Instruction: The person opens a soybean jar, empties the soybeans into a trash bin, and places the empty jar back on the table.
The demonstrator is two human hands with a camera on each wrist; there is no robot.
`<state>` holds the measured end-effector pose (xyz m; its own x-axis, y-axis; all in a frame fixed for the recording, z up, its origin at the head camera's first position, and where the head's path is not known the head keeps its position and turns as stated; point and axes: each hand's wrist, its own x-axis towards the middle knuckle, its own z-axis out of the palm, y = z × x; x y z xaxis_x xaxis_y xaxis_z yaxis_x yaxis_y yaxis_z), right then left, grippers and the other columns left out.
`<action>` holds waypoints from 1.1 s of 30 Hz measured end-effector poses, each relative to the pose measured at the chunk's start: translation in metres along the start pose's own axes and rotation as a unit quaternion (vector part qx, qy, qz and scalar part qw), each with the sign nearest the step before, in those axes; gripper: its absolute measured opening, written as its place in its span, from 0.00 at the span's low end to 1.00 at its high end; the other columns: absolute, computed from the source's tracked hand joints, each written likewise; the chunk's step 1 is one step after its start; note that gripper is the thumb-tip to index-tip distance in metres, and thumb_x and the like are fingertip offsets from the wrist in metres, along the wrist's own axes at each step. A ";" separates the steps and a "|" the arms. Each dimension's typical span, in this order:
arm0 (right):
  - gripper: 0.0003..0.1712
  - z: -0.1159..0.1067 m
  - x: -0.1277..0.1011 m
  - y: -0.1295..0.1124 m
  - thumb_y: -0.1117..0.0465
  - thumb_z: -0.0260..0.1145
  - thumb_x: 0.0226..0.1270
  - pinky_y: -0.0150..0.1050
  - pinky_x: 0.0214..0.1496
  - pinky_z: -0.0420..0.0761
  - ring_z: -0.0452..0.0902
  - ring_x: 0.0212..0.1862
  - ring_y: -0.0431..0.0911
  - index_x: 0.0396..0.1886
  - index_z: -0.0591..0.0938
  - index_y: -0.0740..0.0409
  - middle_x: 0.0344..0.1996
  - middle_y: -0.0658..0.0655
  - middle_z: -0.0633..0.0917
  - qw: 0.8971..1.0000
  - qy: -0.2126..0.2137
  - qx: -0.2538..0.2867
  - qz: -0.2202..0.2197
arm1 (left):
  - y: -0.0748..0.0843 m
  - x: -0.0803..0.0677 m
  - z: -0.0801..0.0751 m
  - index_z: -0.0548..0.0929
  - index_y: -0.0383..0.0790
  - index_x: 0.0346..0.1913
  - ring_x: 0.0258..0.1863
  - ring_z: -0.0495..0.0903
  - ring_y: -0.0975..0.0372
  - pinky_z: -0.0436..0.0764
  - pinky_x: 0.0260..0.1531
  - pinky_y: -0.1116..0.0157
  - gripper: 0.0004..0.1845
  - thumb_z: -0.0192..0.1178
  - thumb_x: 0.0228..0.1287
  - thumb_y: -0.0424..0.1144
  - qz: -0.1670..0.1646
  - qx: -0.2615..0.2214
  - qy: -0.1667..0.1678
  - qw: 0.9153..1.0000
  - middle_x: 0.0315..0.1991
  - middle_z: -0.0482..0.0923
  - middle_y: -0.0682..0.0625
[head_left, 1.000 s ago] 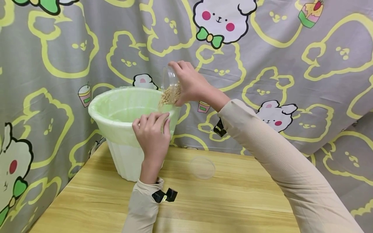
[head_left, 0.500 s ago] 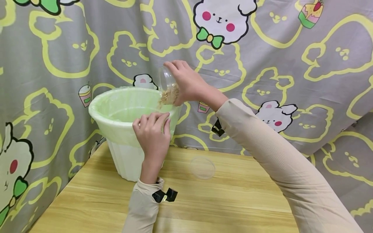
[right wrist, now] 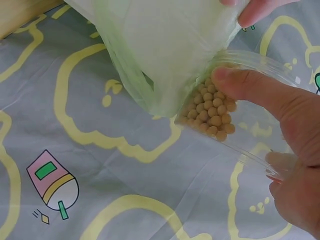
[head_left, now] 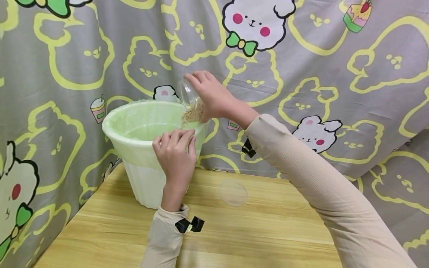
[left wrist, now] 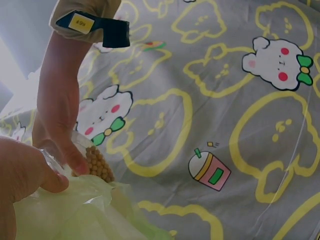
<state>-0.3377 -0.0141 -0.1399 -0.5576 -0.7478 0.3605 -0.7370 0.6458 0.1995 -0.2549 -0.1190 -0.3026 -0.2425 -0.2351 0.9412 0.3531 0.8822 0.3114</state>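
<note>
My right hand (head_left: 216, 96) grips a clear round plastic container (head_left: 187, 91) and holds it tipped on its side over the right rim of the bin. Tan soybeans (right wrist: 212, 112) lie in its lower side, and some spill from the mouth in the head view. The bin (head_left: 144, 182) is white and ribbed, lined with a pale green plastic bag (head_left: 134, 149) folded over its rim. My left hand (head_left: 175, 156) holds the near rim, fingers bent over the bag's edge. The bin's floor is hidden.
A clear round lid (head_left: 232, 192) lies on the wooden table (head_left: 268, 223), right of the bin. A grey curtain (head_left: 301, 56) with cartoon prints hangs close behind the table and along its left side.
The container in my right hand has moved slightly left and tipped further, and the beans in it have dwindled. My left hand and the bin have stayed put.
</note>
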 end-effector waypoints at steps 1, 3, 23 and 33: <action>0.75 0.000 0.000 0.000 0.54 0.90 0.32 0.46 0.80 0.60 0.55 0.77 0.58 0.79 0.57 0.59 0.73 0.63 0.65 1.000 0.000 -0.005 -0.002 | 0.000 0.000 0.000 0.93 0.43 0.40 0.38 0.79 0.50 0.67 0.52 0.48 0.05 0.70 0.63 0.35 0.000 0.000 0.000 1.000 0.37 0.89 0.49; 0.75 0.000 0.000 -0.001 0.53 0.91 0.32 0.46 0.80 0.59 0.55 0.77 0.59 0.79 0.57 0.59 0.73 0.63 0.65 1.000 0.001 -0.014 -0.007 | 0.000 0.000 0.000 0.93 0.43 0.40 0.38 0.79 0.50 0.67 0.52 0.48 0.05 0.70 0.63 0.35 0.001 0.001 0.000 1.000 0.37 0.89 0.49; 0.70 0.007 0.004 -0.007 0.59 0.87 0.36 0.45 0.83 0.50 0.53 0.78 0.58 0.80 0.57 0.58 0.75 0.63 0.62 0.997 -0.003 -0.071 -0.033 | 0.001 0.000 0.001 0.93 0.42 0.40 0.39 0.79 0.50 0.67 0.53 0.48 0.05 0.70 0.63 0.36 -0.003 -0.001 0.001 1.000 0.37 0.89 0.48; 0.65 0.008 0.006 -0.011 0.63 0.83 0.43 0.49 0.84 0.45 0.50 0.80 0.59 0.80 0.57 0.56 0.77 0.64 0.60 0.995 -0.007 -0.088 -0.045 | 0.001 -0.001 0.002 0.93 0.43 0.40 0.39 0.79 0.50 0.67 0.53 0.48 0.05 0.71 0.63 0.36 0.000 0.001 0.002 1.000 0.37 0.89 0.48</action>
<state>-0.3362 -0.0267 -0.1468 -0.4981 -0.8055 0.3210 -0.7074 0.5916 0.3867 -0.2557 -0.1171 -0.3032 -0.2394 -0.2373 0.9415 0.3504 0.8832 0.3117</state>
